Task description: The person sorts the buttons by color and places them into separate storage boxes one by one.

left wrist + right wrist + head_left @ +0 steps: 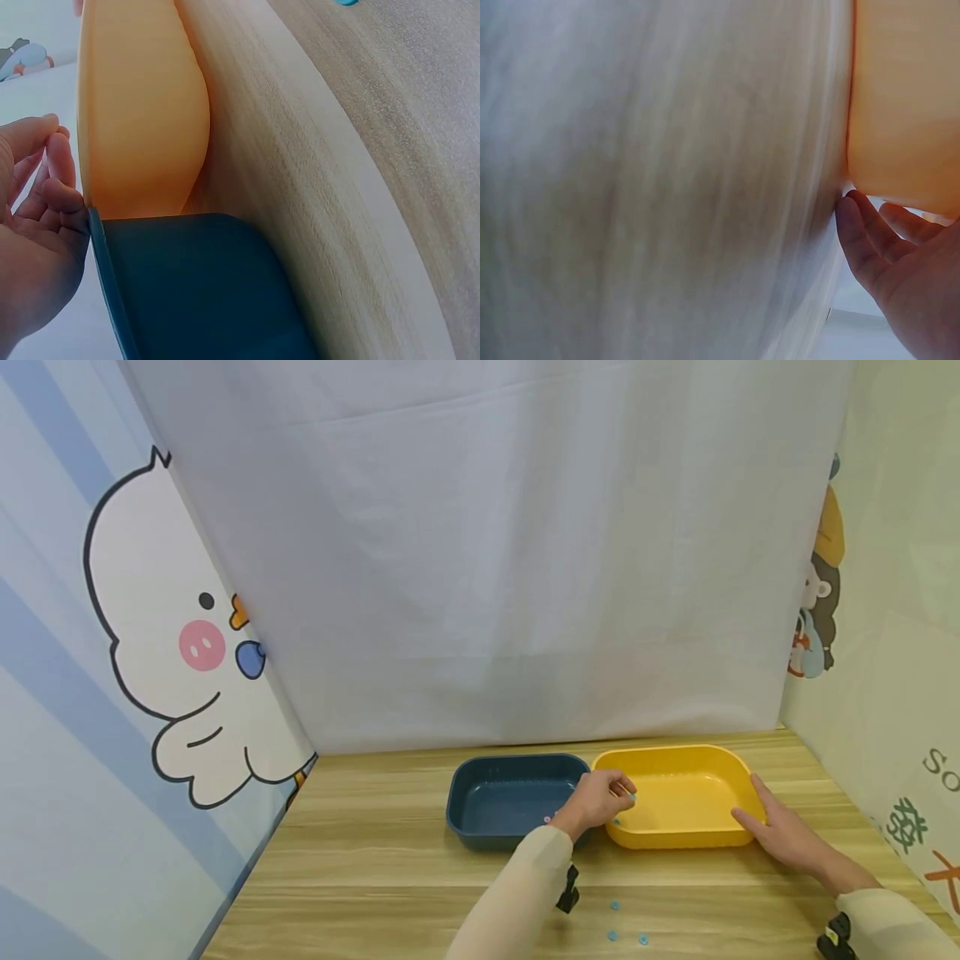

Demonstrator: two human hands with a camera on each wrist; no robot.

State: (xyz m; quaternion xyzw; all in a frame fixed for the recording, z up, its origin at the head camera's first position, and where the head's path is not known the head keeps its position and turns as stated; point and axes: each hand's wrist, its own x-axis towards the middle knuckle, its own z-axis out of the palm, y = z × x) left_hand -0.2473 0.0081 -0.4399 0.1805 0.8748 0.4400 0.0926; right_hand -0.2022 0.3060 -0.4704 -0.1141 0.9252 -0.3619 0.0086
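My left hand (600, 797) reaches over the left rim of a yellow plastic tray (667, 841), beside a dark blue tray (480, 842). A small light-blue button (632, 797) shows at its fingertips. In the left wrist view, the thumb and index tip of the left hand (37, 195) meet in a pinch; the button itself is hidden there. Inside the yellow tray lies another blue button (617, 821). My right hand (787, 835) holds the yellow tray's right side, thumb over the rim. In the right wrist view, right-hand fingertips (847, 206) touch its outer wall low down.
Several light-blue buttons (612, 935) lie on the wooden table (360, 868) in front of the yellow tray. A pink button (547, 820) sits in the blue tray. Behind the table hangs a pale curtain (487, 568), with printed cartoon walls on both sides.
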